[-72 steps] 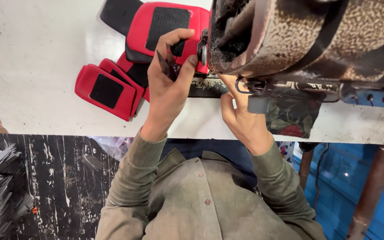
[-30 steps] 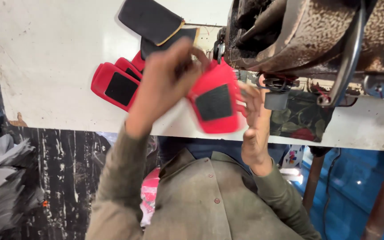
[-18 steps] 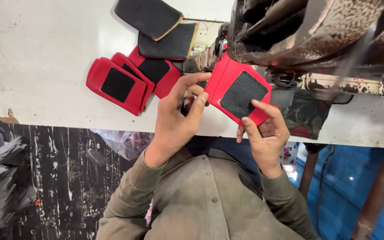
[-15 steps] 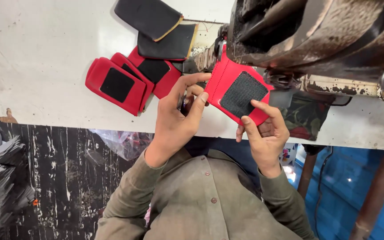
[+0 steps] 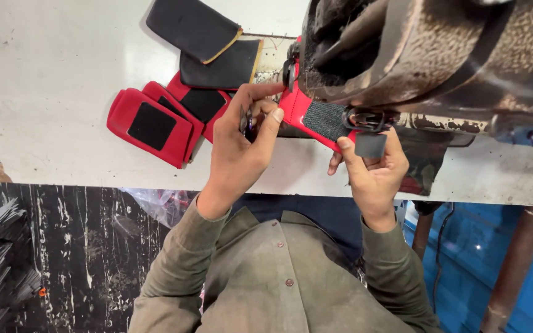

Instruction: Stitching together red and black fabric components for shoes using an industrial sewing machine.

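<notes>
Our fingers (image 5: 265, 123) pinch the red fabric piece with its black patch (image 5: 316, 117) under the worn sewing machine (image 5: 427, 55); sewn red pieces (image 5: 155, 123) lie stacked toward the surface's (image 5: 50, 92) near edge.

One head camera, looking down from above

We are looking steeply down, close over the white table (image 5: 50, 92), with our own chest at the bottom edge and the sewing machine (image 5: 427, 55) crowding the upper right.

Red pads (image 5: 155, 126) with black square patches on a white table (image 5: 50, 80).
</notes>
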